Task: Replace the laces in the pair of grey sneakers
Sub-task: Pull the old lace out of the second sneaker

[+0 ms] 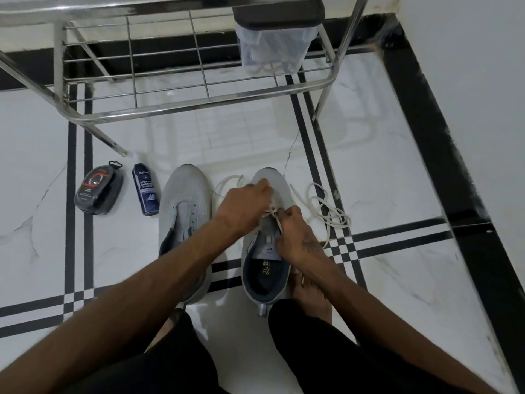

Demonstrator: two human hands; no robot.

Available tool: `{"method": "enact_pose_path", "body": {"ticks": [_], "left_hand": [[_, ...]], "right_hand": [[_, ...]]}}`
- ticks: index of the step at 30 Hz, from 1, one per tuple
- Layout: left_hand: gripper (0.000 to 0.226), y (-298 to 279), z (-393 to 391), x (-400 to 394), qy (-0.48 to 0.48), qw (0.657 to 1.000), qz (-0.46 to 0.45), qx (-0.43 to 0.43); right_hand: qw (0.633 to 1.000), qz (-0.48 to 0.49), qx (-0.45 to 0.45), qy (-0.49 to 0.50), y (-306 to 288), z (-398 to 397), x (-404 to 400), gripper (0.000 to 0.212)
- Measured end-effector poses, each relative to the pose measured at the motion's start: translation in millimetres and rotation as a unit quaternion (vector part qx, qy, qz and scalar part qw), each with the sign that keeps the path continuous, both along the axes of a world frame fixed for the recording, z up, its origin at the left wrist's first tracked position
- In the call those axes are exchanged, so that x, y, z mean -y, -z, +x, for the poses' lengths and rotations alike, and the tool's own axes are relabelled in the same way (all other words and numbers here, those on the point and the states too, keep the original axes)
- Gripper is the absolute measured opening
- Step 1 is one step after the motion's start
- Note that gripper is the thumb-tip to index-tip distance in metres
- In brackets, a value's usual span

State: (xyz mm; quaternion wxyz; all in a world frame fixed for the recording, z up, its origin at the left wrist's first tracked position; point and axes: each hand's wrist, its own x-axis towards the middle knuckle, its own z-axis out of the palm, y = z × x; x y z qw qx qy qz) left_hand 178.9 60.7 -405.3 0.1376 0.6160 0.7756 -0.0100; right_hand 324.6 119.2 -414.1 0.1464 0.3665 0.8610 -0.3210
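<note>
Cleaner bottle (145, 192) beside laceless sneaker (184, 211)

The person wears black shorts (159, 373), which cover both thighs at the bottom edge of the view. Both forearms are bare, with no sleeves, watch or bracelet. The right hand (298, 237) has a small dark tattoo on its back, just above the wrist. A bare foot (311, 294) shows just above the shorts.

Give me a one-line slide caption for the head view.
Both hands, left hand and right hand, work a white lace on the right grey sneaker; the left sneaker sits laceless.
</note>
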Motion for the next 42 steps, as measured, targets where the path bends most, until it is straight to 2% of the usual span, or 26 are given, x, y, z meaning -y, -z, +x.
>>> {"method": "enact_pose_path", "body": {"ticks": [3,5,6,8,10,12,14,17,19,23,25,27,29,31,33,35,38,40,42], "left_hand": [[0.023,-2,-32,18,-0.167,0.986,0.02,0.017],[0.024,-2,-54,35,-0.262,0.965,-0.009,0.015],[0.027,-2,-60,40,-0.273,0.961,-0.039,0.008],[0.031,-3,-57,44,-0.242,0.966,-0.094,-0.001],[0.037,-8,-43,42,-0.219,0.972,-0.088,0.022],[0.045,-12,-28,38,-0.193,0.979,-0.032,0.053],[0.046,-16,-13,32,-0.17,0.979,-0.012,0.112],[0.049,-20,7,22,-0.203,0.94,-0.106,0.254],[0.055,-21,13,17,-0.211,0.929,-0.135,0.273],[0.052,-19,16,19,-0.229,0.928,-0.106,0.274],[0.044,-15,14,22,-0.253,0.917,-0.084,0.297],[0.039,-13,9,25,-0.289,0.891,-0.092,0.339],[0.039,-13,4,28,-0.312,0.869,-0.102,0.371],[0.041,-13,5,28,-0.291,0.877,-0.107,0.366],[0.045,-13,8,25,-0.256,0.896,-0.107,0.348],[0.047,-14,9,23,-0.237,0.905,-0.108,0.335],[0.047,-16,8,21,-0.249,0.9,-0.119,0.337],[0.046,-18,8,21,-0.254,0.898,-0.131,0.335],[0.045,-18,8,24,-0.259,0.897,-0.129,0.334]], "right_hand": [[1.0,0.004,0.018,0.006,1,2,-4,0.047],[1.0,0.003,0.023,0.013,3,6,-5,0.051],[1.0,0.004,0.022,0.017,4,8,-5,0.052],[0.999,0.007,0.011,0.029,3,9,-2,0.06],[0.999,0.023,-0.022,0.025,-1,8,1,0.061],[0.997,0.052,-0.052,0.017,-7,1,0,0.046],[0.997,0.059,-0.041,0.01,-9,-9,-6,0.033],[0.999,0.05,-0.014,-0.013,-11,-26,-18,0.022],[0.997,0.053,-0.006,-0.052,-11,-31,-26,0.012],[0.996,0.049,-0.005,-0.077,-8,-31,-37,0.007],[0.998,0.049,-0.012,-0.03,-4,-24,-45,0.009],[0.993,0.032,-0.031,0.111,3,-15,-55,0.01],[0.968,-0.015,-0.034,0.248,9,-5,-62,0.023],[0.958,-0.02,-0.037,0.284,11,-1,-54,0.024],[0.963,0.039,-0.107,0.243,8,0,-42,0.016],[0.978,0.102,-0.148,0.103,0,-5,-32,0.022],[0.983,0.13,-0.068,-0.114,0,-13,-23,0.025],[0.977,0.133,-0.036,-0.165,0,-18,-22,0.021],[0.979,0.125,-0.041,-0.158,-2,-22,-29,0.015]]}}
